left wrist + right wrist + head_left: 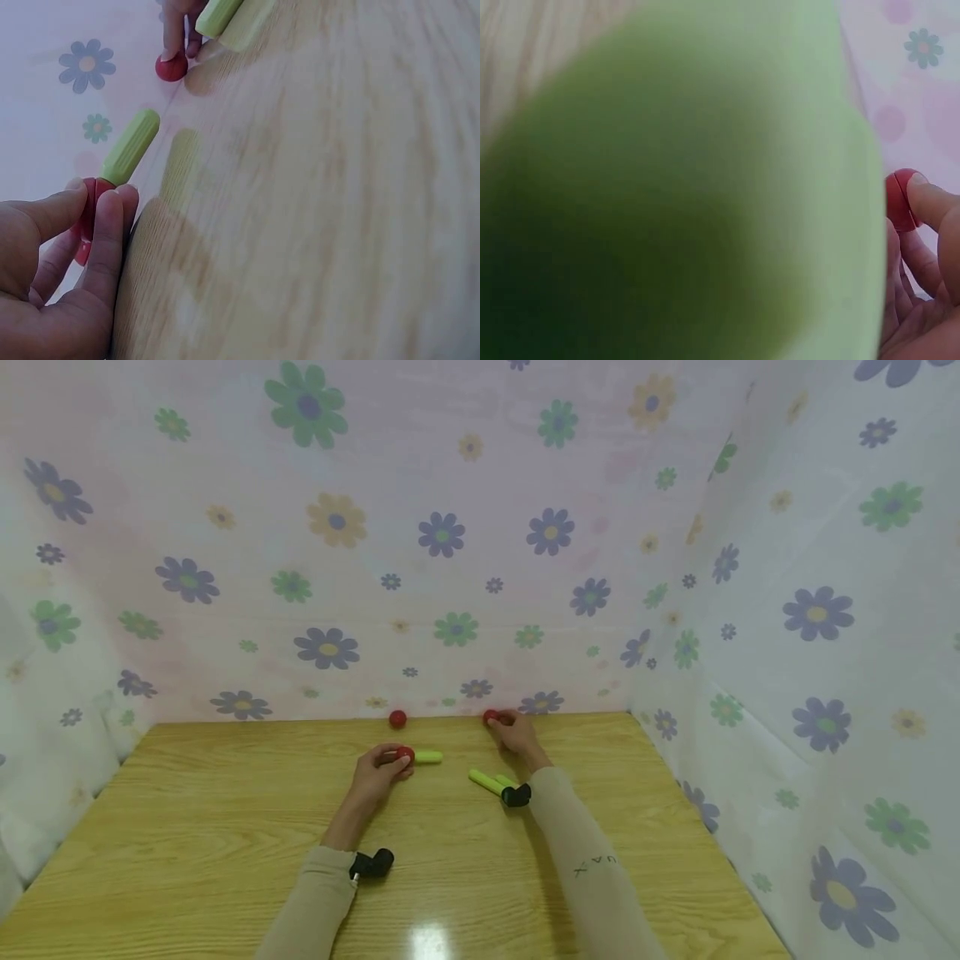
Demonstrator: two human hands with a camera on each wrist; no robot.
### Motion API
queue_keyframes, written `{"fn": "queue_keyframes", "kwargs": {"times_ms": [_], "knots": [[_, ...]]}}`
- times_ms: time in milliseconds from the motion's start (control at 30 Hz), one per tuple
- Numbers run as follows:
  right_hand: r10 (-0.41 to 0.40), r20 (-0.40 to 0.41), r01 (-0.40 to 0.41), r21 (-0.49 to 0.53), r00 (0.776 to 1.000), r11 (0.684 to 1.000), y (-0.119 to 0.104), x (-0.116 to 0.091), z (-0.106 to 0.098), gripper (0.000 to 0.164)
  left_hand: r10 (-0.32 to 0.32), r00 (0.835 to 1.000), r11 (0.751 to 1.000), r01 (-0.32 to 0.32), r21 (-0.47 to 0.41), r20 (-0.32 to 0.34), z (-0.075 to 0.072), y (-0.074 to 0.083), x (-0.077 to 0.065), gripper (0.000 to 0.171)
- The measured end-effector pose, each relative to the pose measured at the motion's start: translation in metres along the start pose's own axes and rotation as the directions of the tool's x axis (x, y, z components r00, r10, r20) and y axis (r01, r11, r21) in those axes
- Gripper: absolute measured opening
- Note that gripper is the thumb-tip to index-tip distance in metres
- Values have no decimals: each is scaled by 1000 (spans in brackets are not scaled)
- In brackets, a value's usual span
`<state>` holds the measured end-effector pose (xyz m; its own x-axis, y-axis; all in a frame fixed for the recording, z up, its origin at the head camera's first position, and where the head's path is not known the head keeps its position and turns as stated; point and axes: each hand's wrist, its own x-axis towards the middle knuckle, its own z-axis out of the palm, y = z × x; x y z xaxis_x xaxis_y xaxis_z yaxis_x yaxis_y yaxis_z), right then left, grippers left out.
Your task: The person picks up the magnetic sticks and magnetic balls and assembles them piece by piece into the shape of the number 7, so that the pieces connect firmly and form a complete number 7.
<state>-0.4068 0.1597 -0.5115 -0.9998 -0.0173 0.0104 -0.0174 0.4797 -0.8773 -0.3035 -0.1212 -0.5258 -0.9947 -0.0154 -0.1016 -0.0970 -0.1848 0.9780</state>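
In the head view, my left hand (378, 775) pinches a red ball (406, 755) between thumb and fingers. A light green stick (428, 757) extends rightward from that ball; in the left wrist view the stick (131, 148) looks grooved, and the red ball (88, 206) has a seam. Whether the two are joined, I cannot tell. At the table's back edge, my right hand (516, 733) pinches another red ball (490, 716), which also shows a seam in the right wrist view (901, 201). Blurred green fills much of the right wrist view.
A third red ball (397, 719) sits at the back edge of the wooden table (225, 827), between the hands. Two green sticks (486, 781) lie under the right wrist, partly hidden by its black camera (516, 796). Flowered cloth (390, 635) hangs behind and at both sides.
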Motion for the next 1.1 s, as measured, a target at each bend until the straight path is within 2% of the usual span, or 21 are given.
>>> {"fn": "queue_keyframes", "kwargs": {"times_ms": [167, 267, 400, 533, 733, 900, 1100], "knots": [[71, 52, -77, 123, 996, 989, 1, -2, -5, 44, 8, 1000, 1000, -8, 8, 4, 0, 1, 0, 38], [110, 88, -127, 228, 990, 965, 4, -1, -7, 47, 6, 1000, 1000, -6, 5, -3, -1, 1, 0, 38], [125, 121, -157, 310, 985, 938, 7, -1, -11, 51, 7, 1000, 1000, -7, 18, -3, -1, 1, 0, 37], [119, 140, -159, 325, 983, 932, 6, -3, -14, 52, 15, 1000, 1000, -15, 25, 3, 0, 1, -1, 37], [103, 150, -145, 307, 983, 940, 7, -6, -16, 48, 21, 1000, 1000, -21, 21, 8, 1, 0, -1, 40], [69, 171, -116, 282, 983, 952, 11, -7, -16, 46, 1, 1000, 1000, -1, 18, -4, 1, 0, 0, 38], [48, 179, -99, 289, 983, 952, 14, -10, -16, 45, -15, 1000, 1000, 15, 1, -6, 1, -1, 1, 38]]}}
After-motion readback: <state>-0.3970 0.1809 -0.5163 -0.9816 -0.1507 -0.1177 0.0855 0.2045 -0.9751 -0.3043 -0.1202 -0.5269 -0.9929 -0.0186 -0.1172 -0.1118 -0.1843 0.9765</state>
